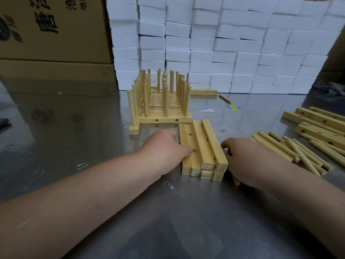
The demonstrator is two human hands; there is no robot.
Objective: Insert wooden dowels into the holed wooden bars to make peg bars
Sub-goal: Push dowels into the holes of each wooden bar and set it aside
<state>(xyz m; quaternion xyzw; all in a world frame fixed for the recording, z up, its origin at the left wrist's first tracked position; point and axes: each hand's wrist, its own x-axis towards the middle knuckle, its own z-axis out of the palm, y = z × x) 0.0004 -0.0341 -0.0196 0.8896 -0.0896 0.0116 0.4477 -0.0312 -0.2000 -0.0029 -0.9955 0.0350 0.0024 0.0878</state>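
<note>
Holed bars (202, 150) sit stacked in two layers on the tabletop (186, 212), dead centre btwn my two hands. Loose dowels (291, 152) are piled just right of the right hand (240, 159), with spare bars (321, 124) beyond them. Finished peg bars (162, 101) stand right behind the stack, pegs up, so no room to go fwd. White foam blocks (224, 43) wall off the back, cardboard box (52, 28) at back left. Left hand (164, 148) lies flat-ish on the stack's left side, a fingertip by a hole, not gripping. Right hand is curled vs the stack's right side, grasping a dowel (236, 181) whose end pokes out under the palm.
</note>
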